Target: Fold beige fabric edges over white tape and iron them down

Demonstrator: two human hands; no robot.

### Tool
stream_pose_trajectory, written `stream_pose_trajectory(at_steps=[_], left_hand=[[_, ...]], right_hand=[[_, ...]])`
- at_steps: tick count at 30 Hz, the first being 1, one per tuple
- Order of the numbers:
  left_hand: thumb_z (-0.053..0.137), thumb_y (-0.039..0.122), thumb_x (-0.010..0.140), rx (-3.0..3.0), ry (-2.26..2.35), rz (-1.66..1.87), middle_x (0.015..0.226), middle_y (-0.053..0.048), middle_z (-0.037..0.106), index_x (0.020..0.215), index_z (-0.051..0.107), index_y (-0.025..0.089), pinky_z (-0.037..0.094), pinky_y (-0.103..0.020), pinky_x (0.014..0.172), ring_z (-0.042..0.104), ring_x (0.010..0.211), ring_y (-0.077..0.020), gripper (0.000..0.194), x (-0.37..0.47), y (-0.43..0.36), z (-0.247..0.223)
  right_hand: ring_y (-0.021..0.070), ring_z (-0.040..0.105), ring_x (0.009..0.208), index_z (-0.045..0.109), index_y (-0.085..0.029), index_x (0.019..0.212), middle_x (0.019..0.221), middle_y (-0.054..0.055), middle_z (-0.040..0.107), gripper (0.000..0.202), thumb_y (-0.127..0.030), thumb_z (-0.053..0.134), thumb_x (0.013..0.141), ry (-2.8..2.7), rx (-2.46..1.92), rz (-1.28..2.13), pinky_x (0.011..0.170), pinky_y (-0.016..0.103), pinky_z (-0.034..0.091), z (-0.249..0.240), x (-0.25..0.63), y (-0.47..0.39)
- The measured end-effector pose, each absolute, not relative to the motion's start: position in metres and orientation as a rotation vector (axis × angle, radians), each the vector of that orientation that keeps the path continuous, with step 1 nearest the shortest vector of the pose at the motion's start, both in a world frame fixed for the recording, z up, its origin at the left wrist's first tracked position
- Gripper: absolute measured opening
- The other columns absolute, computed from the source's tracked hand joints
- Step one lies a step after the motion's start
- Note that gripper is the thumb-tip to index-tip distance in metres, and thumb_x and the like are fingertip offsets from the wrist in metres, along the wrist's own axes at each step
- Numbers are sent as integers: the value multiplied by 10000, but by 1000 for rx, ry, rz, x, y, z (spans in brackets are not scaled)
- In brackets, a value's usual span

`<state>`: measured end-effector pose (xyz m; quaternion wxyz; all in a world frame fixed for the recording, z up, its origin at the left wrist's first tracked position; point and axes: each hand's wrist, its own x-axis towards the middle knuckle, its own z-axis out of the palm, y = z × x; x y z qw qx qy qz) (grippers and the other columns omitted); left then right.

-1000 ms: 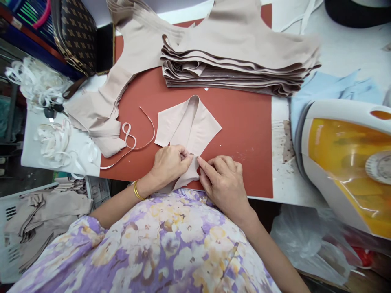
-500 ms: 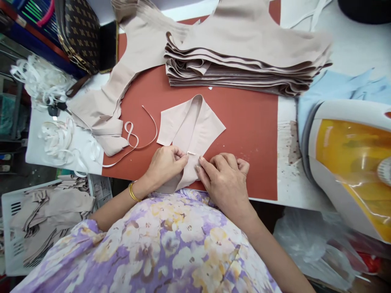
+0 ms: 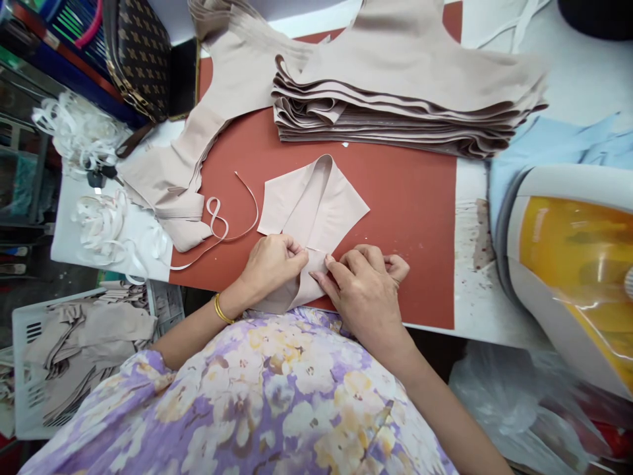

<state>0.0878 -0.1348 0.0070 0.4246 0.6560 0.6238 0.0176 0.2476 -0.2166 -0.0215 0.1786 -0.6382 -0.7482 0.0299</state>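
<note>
A beige fabric piece [image 3: 341, 204], folded with an open slit down its middle, lies on the red-brown board in front of me. My left hand [image 3: 277, 264] pinches its near part between thumb and forefinger. Just to the right, my right hand [image 3: 366, 284] grips the same fabric with thumb and forefinger, its other fingers curled. Between the two pinches runs a short fold line with a thin pale edge. Fabric nearest my body hangs toward the board's front edge, partly hidden by my hands.
A thick stack of beige fabric [image 3: 395, 99] lies at the back, more cut pieces [image 3: 173, 171] at left. Thin tape [image 3: 217, 221] curls beside them. White tape heaps [image 3: 99, 224] lie far left. A yellow-and-white appliance [image 3: 573, 251] stands right. A white basket [image 3: 22, 330] holds fabric below left.
The small pale strip that stood out between my fingertips now shows only as a thin line at the fold. Both hands keep their pinch; the whole view has shifted slightly.
</note>
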Motion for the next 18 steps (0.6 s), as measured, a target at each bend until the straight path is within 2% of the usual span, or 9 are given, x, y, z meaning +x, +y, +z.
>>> stream_pose_trajectory(at_steps=[4,10,18], left_hand=[[592,336,749,1622,1554,41,580,4,616,696,682,163,352,-225,532,519,556,-113,202,87,-133,6],[607,339,744,1622,1514,56,612,-11,656,692,695,153,365,-216,530,548,579,-114,213,86,-130,5],[598,393,789,1605,1485,-2,634,-40,696,703,711,145,370,-206,512,583,586,-121,286,84,-127,3]], right_hand=[[224,484,958,698,-181,881,778,51,633,206,-349,591,931,-2104,-1803,95,846,422,209,-22,247,-216],[174,481,884,580,-190,630,676,1,583,338,-292,554,950,-1953,-1807,43,836,406,217,-33,240,-208],[175,459,870,523,-180,563,626,-5,537,373,-253,555,928,-1918,-1825,4,815,407,204,-38,235,-203]])
